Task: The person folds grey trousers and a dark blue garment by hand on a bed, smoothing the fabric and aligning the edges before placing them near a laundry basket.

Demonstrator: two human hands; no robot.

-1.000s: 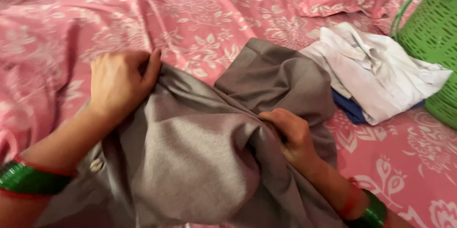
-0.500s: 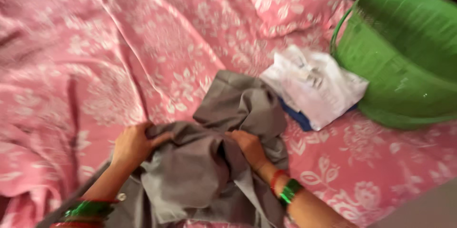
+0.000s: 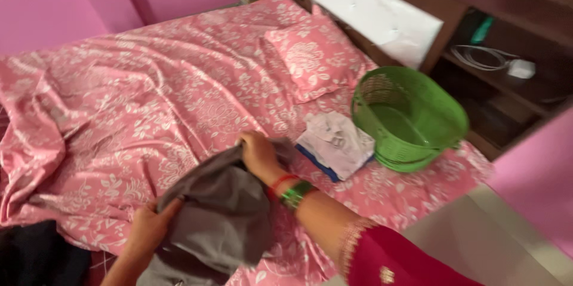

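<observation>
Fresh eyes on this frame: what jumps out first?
The bright green basket on the pink floral bedsheet, right of centre, beside a folded white garment. Lower centre, the left hand and right hand both grip a rumpled grey garment.

The person's right hand (image 3: 258, 153) is bare, with no rings visible. Around the right wrist sits a stack of bangles (image 3: 292, 190): a thin red one nearest the hand, then several shiny green ones packed close together. Above the forearm begins a deep magenta sleeve (image 3: 388, 262), its edge (image 3: 349, 244) finished with a narrow band of pale gold beaded trim, and a small gold embroidered motif (image 3: 388, 275) shows on the cloth further up. The left hand (image 3: 150, 226) is also bare; its wrist and forearm run out of the frame's lower edge, so any bangles there are not visible.
</observation>
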